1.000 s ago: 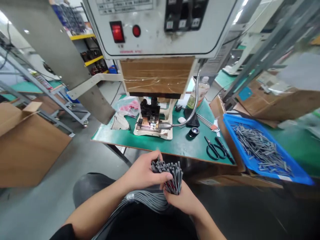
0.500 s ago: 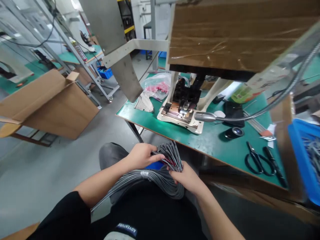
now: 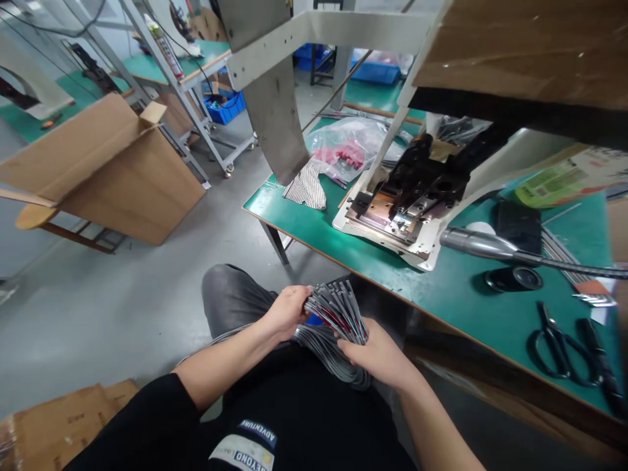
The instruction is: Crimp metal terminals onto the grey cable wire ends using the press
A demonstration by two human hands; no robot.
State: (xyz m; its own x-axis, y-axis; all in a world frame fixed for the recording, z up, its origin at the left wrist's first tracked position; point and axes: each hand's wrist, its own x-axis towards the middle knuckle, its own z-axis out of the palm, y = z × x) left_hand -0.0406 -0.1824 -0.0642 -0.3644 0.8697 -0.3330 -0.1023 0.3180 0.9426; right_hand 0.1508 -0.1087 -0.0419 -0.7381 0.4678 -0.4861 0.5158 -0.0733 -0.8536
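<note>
A bundle of grey cables [image 3: 338, 307] is fanned out above my lap, with red and pale strands showing among its ends. My right hand [image 3: 375, 350] is closed around the bundle below the fanned ends. At the fan's left edge, my left hand [image 3: 289, 312] pinches some of the cable ends between thumb and fingers. The rest of the cables loops down over my lap, partly behind my forearm and shirt. Beyond my hands stands a bench press machine [image 3: 392, 222], its work area lit, apart from the cables.
Scissors [image 3: 559, 350], a black cylinder [image 3: 514, 279] and a flexible metal lamp neck [image 3: 481, 245] are at the right of the green table [image 3: 318, 226]. A striped cloth [image 3: 307, 188] and plastic bag [image 3: 348, 147] lie left of the machine. A cardboard box [image 3: 132, 176] stands at left.
The view has shifted, so the machine and table appear further right and larger. My left hand has moved slightly to the edge of the cable ends, which are fanned more openly.
</note>
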